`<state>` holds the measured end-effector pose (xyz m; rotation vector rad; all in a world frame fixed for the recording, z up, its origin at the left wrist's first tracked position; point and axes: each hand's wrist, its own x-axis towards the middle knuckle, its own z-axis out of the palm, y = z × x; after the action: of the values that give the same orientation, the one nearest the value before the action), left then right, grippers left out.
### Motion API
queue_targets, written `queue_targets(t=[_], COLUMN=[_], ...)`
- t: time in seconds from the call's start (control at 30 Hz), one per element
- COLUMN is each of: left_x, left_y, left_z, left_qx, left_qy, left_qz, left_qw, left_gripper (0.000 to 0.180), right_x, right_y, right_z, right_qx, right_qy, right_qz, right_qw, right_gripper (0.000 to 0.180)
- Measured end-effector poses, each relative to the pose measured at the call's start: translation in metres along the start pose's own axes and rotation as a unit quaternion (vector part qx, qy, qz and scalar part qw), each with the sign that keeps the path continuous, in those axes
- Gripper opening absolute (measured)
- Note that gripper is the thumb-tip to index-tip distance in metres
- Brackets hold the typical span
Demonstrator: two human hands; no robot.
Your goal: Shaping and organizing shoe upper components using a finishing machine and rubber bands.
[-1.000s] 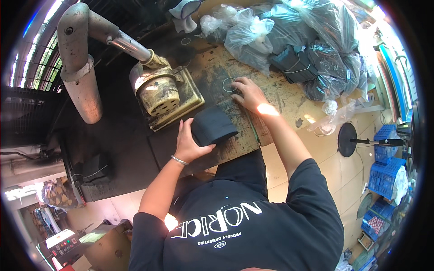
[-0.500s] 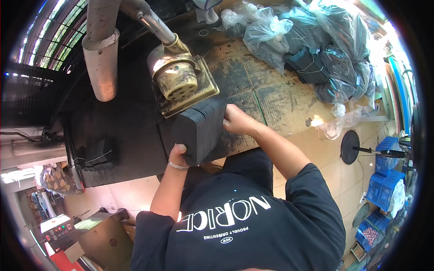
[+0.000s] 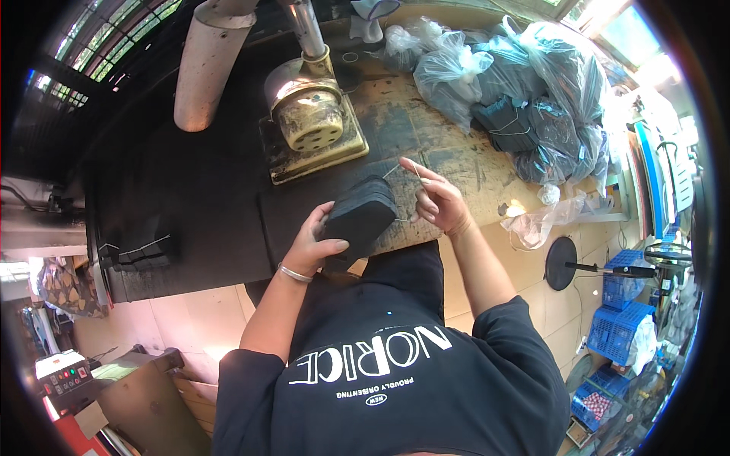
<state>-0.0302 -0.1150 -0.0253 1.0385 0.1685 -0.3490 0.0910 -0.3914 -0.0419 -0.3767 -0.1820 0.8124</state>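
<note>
My left hand grips a stack of thin black flat pieces with rounded edges, its thumb on the face toward me. The stack is held over the front edge of the black-stained table. To its right, my right hand has a thin pale rubber band hooked on its fingers. The band is drawn out from the stack in two stretched strands. Whether it passes all the way round the stack is hidden.
A yellowish machine head on a square base stands just beyond the stack, beside a hanging grey pipe. Banded black bundles lie at the left. Clear plastic bags fill the far right; blue crates stand below.
My right hand has moved from the stack's side out to the right, stretching the band. The stack has turned and tilted in my left hand. The whole view has shifted slightly.
</note>
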Motion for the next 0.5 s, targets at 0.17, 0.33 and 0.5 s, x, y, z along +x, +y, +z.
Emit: queue_targets(t=[0.17,0.33,0.5], left_x=[0.009,0.018,0.036], left_y=[-0.008,-0.007,-0.031], left_z=[-0.002,0.005,-0.034], left_qx=[0.292,0.486,0.356], left_qy=[0.048,0.133,0.24], left_qz=[0.112,0.067,0.039], left_qw=[0.949,0.861,0.902], left_gripper=[0.109,0.114,0.112], right_x=[0.024,0.044,0.024], right_y=[-0.036,-0.014,0.003], right_z=[0.074,0.127,0.131], right_qx=[-0.474,-0.681,-0.731], right_qy=[0.017,-0.102,-0.213], right_qz=[0.206,0.362,0.341], right_qw=[0.856,0.628,0.551], right_gripper=[0.06,0.062,0.051])
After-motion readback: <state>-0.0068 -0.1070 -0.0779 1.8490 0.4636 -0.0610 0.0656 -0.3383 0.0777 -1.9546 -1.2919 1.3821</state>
